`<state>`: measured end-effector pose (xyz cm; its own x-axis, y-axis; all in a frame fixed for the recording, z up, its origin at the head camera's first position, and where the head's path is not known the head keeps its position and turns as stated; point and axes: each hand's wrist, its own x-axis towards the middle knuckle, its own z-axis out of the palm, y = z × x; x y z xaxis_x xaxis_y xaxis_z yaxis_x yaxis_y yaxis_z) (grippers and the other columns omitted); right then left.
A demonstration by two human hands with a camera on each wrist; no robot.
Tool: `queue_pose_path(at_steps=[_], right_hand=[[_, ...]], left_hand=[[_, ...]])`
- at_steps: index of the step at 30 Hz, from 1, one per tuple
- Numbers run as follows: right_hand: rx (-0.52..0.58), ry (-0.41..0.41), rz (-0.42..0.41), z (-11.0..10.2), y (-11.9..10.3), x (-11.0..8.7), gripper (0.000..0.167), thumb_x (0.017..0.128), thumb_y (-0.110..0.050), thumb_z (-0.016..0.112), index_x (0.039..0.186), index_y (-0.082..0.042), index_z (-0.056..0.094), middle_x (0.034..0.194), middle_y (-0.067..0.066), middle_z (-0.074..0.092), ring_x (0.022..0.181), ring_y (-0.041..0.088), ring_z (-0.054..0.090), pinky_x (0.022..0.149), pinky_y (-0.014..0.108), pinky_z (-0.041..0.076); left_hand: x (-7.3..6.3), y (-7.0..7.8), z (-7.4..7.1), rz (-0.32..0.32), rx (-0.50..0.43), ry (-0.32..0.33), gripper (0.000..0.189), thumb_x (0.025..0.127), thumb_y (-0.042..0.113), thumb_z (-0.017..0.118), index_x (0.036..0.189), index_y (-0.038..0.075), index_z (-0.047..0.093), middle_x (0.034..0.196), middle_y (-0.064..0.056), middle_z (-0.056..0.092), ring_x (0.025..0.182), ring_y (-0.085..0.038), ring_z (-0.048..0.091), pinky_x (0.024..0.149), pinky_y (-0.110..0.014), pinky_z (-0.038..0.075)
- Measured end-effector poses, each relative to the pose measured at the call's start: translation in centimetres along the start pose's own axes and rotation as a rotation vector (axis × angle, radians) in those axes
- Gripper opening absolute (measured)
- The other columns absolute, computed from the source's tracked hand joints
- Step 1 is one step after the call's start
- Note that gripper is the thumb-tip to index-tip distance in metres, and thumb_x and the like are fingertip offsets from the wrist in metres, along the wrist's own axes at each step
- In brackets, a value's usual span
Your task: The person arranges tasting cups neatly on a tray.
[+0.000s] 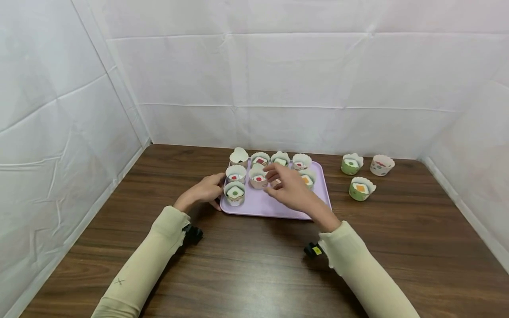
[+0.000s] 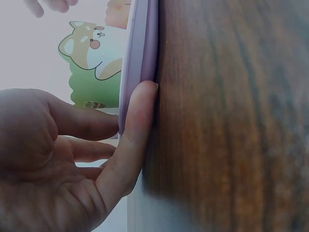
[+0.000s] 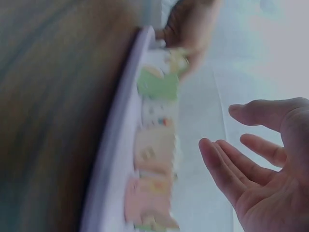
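On the near side, bare brown wooden table point(image 1: 246, 260) fronts a lilac tray point(image 1: 270, 206). Left hand point(image 1: 207, 190): pinches the tray's left rim between thumb and fingers. Right hand point(image 1: 292, 190): over the tray, thumb and fingers spread, holding nothing, apart from the cups. A green-dotted paper cup point(image 1: 235, 194) stands in the tray's near left corner; further cups point(image 1: 259, 177) stand behind. Right of the tray, three loose cups point(image 1: 362, 190) stand on the table. White sheeting point(image 1: 294, 70) backs everything.

Cups point(image 1: 235, 194) on a tray point(image 1: 262, 206), three cups point(image 1: 361, 188) to its right, sheeting point(image 1: 286, 79) behind, table point(image 1: 238, 260) beneath
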<state>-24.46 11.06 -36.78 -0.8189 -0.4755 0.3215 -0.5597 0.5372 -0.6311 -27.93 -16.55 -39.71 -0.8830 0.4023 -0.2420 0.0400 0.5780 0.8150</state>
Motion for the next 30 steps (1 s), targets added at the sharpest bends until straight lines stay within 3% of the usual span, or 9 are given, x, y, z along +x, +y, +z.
queue_pose_path(at_steps=[6, 13, 16, 19, 22, 27, 30], right_hand=[[-0.045, 0.067, 0.046, -3.5, 1.6, -1.5, 0.043, 0.092, -0.006, 0.074, 0.131, -0.001, 0.057, 0.116, 0.022, 0.071, 0.107, 0.034, 0.071, 0.086, 0.046, 0.066], [-0.098, 0.137, 0.079, -8.0, 4.5, -4.0, 0.044, 0.093, -0.004, 0.073, 0.133, 0.001, 0.056, 0.118, 0.025, 0.07, 0.108, 0.037, 0.071, 0.089, 0.049, 0.064], [-0.101, 0.173, 0.094, -9.5, 5.7, -5.1, 0.042, 0.094, -0.005, 0.073, 0.132, 0.001, 0.057, 0.118, 0.024, 0.069, 0.107, 0.037, 0.071, 0.086, 0.032, 0.065], [-0.107, 0.201, 0.134, -10.8, 6.9, -6.0, 0.039, 0.097, -0.012, 0.071, 0.133, -0.003, 0.058, 0.119, 0.02, 0.069, 0.107, 0.033, 0.069, 0.08, 0.01, 0.057], [-0.109, 0.211, 0.186, -11.6, 8.1, -6.5, 0.039, 0.099, -0.019, 0.069, 0.135, -0.007, 0.059, 0.123, 0.017, 0.069, 0.111, 0.031, 0.066, 0.078, 0.002, 0.05], [-0.144, 0.212, 0.241, -13.2, 9.7, -7.4, 0.043, 0.1, -0.019, 0.068, 0.137, -0.003, 0.056, 0.126, 0.024, 0.066, 0.114, 0.039, 0.066, 0.077, 0.002, 0.048], [-0.207, 0.219, 0.274, -14.3, 10.4, -8.1, 0.047, 0.099, -0.021, 0.068, 0.138, 0.001, 0.054, 0.126, 0.029, 0.066, 0.115, 0.044, 0.066, 0.085, 0.018, 0.056]], left_hand=[[0.0, 0.0, 0.1, -0.005, 0.003, -0.002, 0.058, 0.101, 0.0, 0.037, 0.158, -0.001, 0.029, 0.127, -0.029, 0.053, 0.094, -0.033, 0.068, 0.066, -0.039, 0.068], [0.1, 0.0, 0.2, 0.001, 0.007, -0.002, 0.057, 0.099, -0.002, 0.037, 0.156, -0.001, 0.033, 0.124, -0.028, 0.053, 0.092, -0.032, 0.067, 0.066, -0.039, 0.068], [0.1, 0.1, 0.0, -0.001, 0.009, 0.001, 0.058, 0.098, -0.002, 0.037, 0.156, -0.001, 0.032, 0.125, -0.029, 0.053, 0.093, -0.032, 0.068, 0.066, -0.039, 0.068], [0.1, 0.1, 0.0, -0.006, 0.006, 0.003, 0.06, 0.098, -0.002, 0.037, 0.158, -0.001, 0.029, 0.125, -0.029, 0.052, 0.093, -0.033, 0.067, 0.066, -0.039, 0.068], [0.0, 0.0, 0.0, -0.013, 0.0, 0.005, 0.062, 0.098, -0.002, 0.037, 0.159, -0.001, 0.027, 0.126, -0.029, 0.051, 0.094, -0.033, 0.066, 0.066, -0.039, 0.068], [0.0, -0.1, 0.2, -0.009, -0.011, 0.004, 0.063, 0.098, -0.002, 0.037, 0.159, -0.001, 0.027, 0.128, -0.03, 0.05, 0.095, -0.033, 0.066, 0.066, -0.039, 0.068], [0.1, -0.1, 0.3, -0.001, -0.011, 0.005, 0.063, 0.097, -0.002, 0.038, 0.159, -0.001, 0.027, 0.128, -0.03, 0.051, 0.095, -0.032, 0.065, 0.066, -0.039, 0.068]])
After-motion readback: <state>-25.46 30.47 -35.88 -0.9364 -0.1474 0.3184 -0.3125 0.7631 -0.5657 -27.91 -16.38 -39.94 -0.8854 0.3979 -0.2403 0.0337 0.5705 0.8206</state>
